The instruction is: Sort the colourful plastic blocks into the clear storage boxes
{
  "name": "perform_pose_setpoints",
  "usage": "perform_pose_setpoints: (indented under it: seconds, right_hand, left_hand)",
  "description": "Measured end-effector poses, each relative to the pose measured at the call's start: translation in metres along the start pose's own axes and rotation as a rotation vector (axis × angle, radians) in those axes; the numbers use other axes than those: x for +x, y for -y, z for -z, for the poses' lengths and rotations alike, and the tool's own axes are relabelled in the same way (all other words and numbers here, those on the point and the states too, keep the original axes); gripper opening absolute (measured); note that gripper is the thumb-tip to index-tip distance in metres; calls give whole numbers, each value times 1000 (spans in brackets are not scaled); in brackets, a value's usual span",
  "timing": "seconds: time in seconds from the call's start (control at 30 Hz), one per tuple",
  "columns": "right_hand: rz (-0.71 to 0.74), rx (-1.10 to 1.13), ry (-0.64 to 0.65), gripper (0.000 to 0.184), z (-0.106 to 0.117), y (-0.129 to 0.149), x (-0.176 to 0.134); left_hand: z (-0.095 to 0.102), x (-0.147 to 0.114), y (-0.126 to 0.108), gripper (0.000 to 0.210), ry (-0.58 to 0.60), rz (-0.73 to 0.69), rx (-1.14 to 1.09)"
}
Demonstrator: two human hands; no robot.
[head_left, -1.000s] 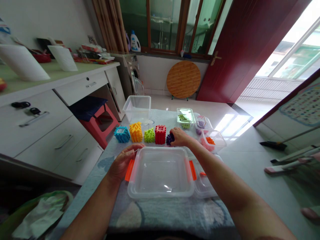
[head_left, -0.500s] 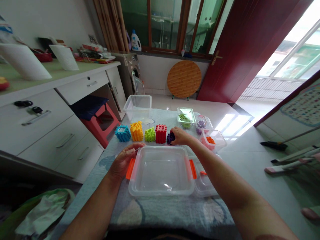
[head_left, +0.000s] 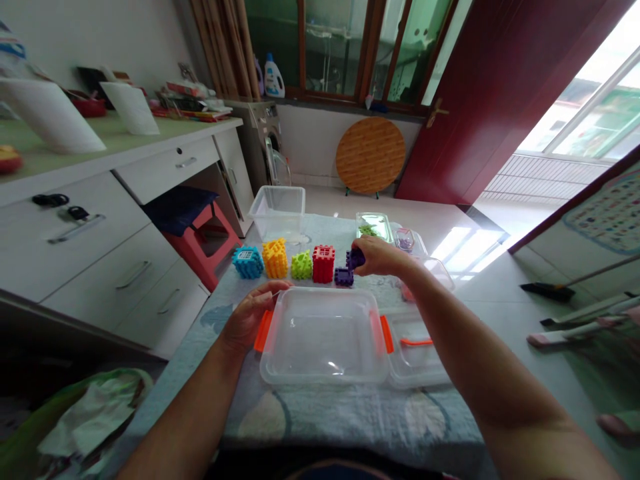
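In the head view my right hand (head_left: 374,255) pinches a dark purple interlocking block (head_left: 355,259). It stands up beside a flat purple block piece (head_left: 343,277) on the cloth; whether the two are joined I cannot tell. My left hand (head_left: 256,312) is closed at the far left corner of a clear plastic box (head_left: 325,337) with orange side clips, its fingertips at the rim. Left of the purple pieces runs a row of block builds: a red one (head_left: 323,264), a lime-green one (head_left: 301,265), a yellow one (head_left: 275,259) and a blue one (head_left: 248,263).
At the table's far left stands a clear bin (head_left: 278,210). A tub with green pieces (head_left: 375,227), a tub with purple pieces (head_left: 405,241) and another clear tub are at the right. A clear lid (head_left: 417,363) lies right of the box. A red stool (head_left: 207,243) stands left.
My right hand has lifted and shifted slightly right with a purple block, uncovering a flat purple piece on the cloth. My left hand stays at the box corner. The view has shifted slightly.
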State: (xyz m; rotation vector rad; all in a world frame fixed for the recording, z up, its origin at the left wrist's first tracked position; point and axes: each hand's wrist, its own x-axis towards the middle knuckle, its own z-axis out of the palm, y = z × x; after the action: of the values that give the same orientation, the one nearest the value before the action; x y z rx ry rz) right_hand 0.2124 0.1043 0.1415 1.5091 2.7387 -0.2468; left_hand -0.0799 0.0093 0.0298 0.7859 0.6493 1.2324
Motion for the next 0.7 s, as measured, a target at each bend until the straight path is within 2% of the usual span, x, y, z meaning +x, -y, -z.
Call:
perform_pose_setpoints:
  seconds: [0.1, 0.2, 0.27, 0.33, 0.43, 0.57, 0.7]
  right_hand:
    - [86, 55, -6, 35, 25, 33, -21]
    - [248, 108, 87, 37, 26, 76, -36]
    - [338, 99, 187, 37, 11, 103, -40]
    - [364, 27, 272, 38, -11, 122, -38]
    - [383, -72, 335, 41, -45, 138, -32]
    - [386, -165, 323, 44, -72, 144, -25]
    - [311, -155, 270, 44, -84, 148, -24]
  left_hand:
    - [-1, 0, 0, 28, -5, -1, 20]
    - [0, 0, 0, 29, 17, -4, 5]
    - [0, 0, 0, 29, 28, 1, -9]
    - [1, 0, 0, 29, 24, 1, -13]
    - [1, 0, 0, 27, 8, -4, -10]
    - [-1, 0, -1, 26, 2, -1, -10]
    - [-1, 0, -2, 25, 0, -9, 8]
